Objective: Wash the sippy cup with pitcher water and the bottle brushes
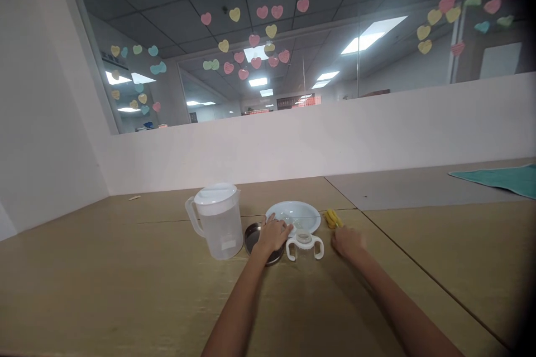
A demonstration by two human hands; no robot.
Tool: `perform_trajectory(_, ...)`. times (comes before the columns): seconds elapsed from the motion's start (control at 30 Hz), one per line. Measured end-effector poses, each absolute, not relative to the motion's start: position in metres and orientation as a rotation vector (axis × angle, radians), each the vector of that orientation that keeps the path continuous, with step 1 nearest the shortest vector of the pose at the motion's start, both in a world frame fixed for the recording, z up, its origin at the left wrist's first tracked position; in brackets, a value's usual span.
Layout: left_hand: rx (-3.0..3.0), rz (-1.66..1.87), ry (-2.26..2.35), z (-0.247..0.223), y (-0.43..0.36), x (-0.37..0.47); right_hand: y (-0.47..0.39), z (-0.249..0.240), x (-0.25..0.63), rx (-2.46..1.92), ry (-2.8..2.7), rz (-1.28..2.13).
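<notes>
My left hand is open, its fingers spread over the near edge of a white plate and above a round, shallow metal dish. Something clear, hard to make out, lies in the plate near its fingertips. My right hand is closed at the near, greenish end of a yellow lobed thing that looks like a small banana bunch; its fingers are partly hidden and slightly blurred. Between my hands stands a clear cup with a white two-handled collar.
A translucent pitcher with a white lid stands left of the metal dish. A teal cloth lies at the far right of the table. Behind the table runs a low white wall under a window with heart-shaped stickers.
</notes>
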State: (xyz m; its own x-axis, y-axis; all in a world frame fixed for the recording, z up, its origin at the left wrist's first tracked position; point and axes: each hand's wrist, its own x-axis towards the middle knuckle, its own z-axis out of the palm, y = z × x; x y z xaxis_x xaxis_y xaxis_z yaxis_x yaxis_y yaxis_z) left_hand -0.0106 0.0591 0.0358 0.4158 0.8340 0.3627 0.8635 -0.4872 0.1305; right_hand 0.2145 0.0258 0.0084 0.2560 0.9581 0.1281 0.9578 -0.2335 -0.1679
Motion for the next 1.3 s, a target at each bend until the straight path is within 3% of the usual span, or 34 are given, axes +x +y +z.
perform_trajectory(0.2, -2.616, -0.561, -1.689, 0.053, 0.071, -0.005, 0.024, 0.014, 0.213, -2.313, -1.795, 0.030)
perform_trajectory(0.4, -2.662, -0.774, -1.749, 0.065, 0.082, -0.003, 0.022, 0.017, 0.213, -2.181, -1.684, -0.177)
perform_trajectory(1.0, -2.635, -2.500, -1.814, 0.084, 0.099, 0.030, 0.020, 0.019, 0.195, -1.419, -1.575, -0.366)
perform_trajectory(1.3, -2.498, -2.695, -1.702, 0.096, 0.087, 0.027, 0.024, 0.012, 0.191, -1.402, -1.727, -0.235)
